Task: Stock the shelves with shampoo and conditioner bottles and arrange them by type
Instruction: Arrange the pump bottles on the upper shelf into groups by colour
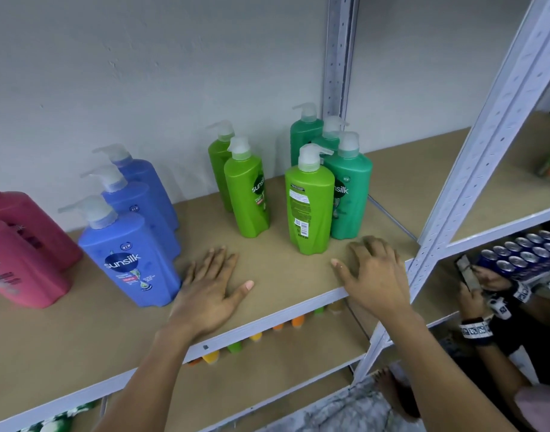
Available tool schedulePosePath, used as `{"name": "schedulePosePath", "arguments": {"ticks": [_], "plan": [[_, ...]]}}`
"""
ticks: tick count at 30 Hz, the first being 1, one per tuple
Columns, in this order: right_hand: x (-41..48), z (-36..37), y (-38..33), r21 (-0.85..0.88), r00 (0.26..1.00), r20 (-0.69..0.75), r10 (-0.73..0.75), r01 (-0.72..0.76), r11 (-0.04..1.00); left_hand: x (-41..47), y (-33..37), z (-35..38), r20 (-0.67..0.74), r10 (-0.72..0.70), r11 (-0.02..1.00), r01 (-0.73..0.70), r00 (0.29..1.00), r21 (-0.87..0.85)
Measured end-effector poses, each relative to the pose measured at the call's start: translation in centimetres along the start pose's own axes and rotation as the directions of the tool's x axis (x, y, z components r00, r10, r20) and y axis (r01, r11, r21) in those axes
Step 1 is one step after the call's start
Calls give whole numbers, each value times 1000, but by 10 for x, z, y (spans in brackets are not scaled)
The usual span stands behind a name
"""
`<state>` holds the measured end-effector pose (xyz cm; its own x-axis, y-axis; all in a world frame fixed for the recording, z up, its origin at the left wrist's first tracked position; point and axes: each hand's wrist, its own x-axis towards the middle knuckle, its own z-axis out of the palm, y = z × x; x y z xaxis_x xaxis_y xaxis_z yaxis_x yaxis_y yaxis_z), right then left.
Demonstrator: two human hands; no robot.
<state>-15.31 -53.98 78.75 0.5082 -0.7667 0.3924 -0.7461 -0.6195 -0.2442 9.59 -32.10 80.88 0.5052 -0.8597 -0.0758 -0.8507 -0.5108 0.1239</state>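
We see soft, even light, bright enough to keep colours clear. The green pump-top plastic bottles (309, 207) cast only faint, blurred shadows on the pale grey plaster wall (143, 73) and the brown board shelf (298, 275). The wide lens bends the white perforated metal upright (485, 151) and stretches the pink plastic bottles (21, 244) at the left edge, where their labels smear. The lower board shelf (267, 385) lies dimmer, in shade.

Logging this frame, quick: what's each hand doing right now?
Left hand: open, flat on the shelf, holding nothing.
Right hand: open, resting on the shelf, holding nothing.
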Motion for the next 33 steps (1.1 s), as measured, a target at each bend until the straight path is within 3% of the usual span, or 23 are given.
{"name": "schedulePosePath", "arguments": {"ticks": [4, 9, 11, 15, 17, 19, 22, 27, 33], "plan": [[25, -10, 19, -11, 997, 20, 81, -81, 997, 1, 2, -1, -13, 6, 1000, -6, 1000, -10], [49, -7, 27, -142, 938, 321, 133, -91, 986, 2, 1, 2, -49, -8, 997, 5, 999, -77], [50, -5, 26, -163, 919, 365, 147, -92, 982, 5, 2, 1, -113, -26, 991, 11, 993, -131], [53, -10, 23, -172, 905, 396, 152, -89, 981, 25, 12, -1, -274, -138, 914, 15, 952, -406], [54, -13, 23, -180, 904, 403, 143, -74, 981, 43, 19, -1, -304, -233, 765, -18, 924, -643], [53, -13, 23, -195, 915, 381, 131, -59, 979, 64, 27, -1, -364, -327, 651, -71, 872, -756], [49, -10, 22, -228, 928, 347, 133, -54, 972, 93, 42, -4, -393, -420, 584, -88, 818, -807], [49, -8, 23, -239, 936, 322, 140, -63, 969, 119, 53, -10, -450, -497, 619, -61, 742, -783], [49, -6, 24, -254, 948, 289, 135, -60, 965, 131, 41, -10, -379, -507, 519, -76, 775, -851]]}}
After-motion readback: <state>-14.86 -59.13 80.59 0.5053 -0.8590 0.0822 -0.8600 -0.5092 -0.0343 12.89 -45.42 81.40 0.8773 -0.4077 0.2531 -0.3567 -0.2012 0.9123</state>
